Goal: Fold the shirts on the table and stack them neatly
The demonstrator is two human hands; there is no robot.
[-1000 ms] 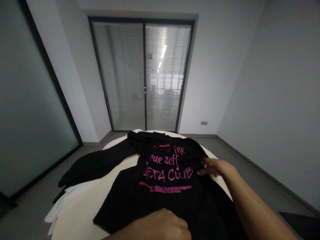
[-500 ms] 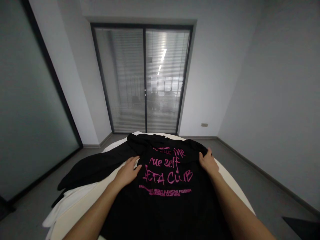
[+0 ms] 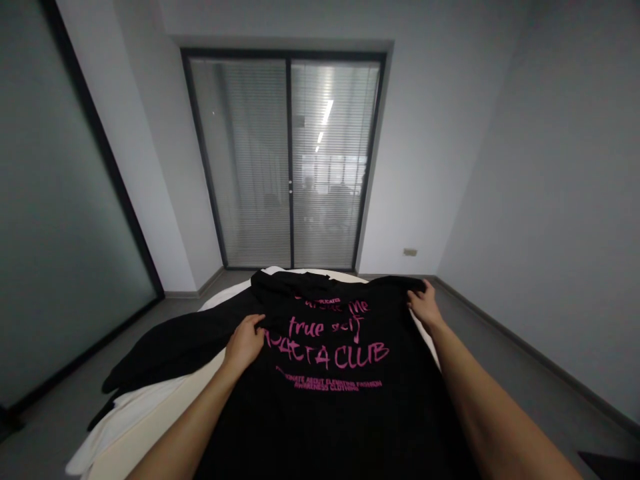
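Note:
A black T-shirt (image 3: 330, 420) with pink lettering lies spread over a round cream table (image 3: 165, 417), its neck end toward the far side. Folds cross the upper part of the print. My left hand (image 3: 246, 341) is closed on the shirt's left side, thumb and fingers pinching the cloth beside the lettering. At the upper right, my right hand (image 3: 425, 305) grips the sleeve area and holds that corner stretched out to the side. The shirt's lower end runs out of the picture at the bottom.
Left of the shirt, another black garment (image 3: 175, 343) and white garments (image 3: 117, 427) lie at the table's edge, some hanging over. Beyond the table stands a glass door (image 3: 290, 160) with blinds. A dark object (image 3: 610, 465) shows on the floor at lower right.
My left hand has moved left, pulling the cloth outward so more lettering shows. My right hand has shifted right and slightly up, drawing out the upper right corner of the shirt.

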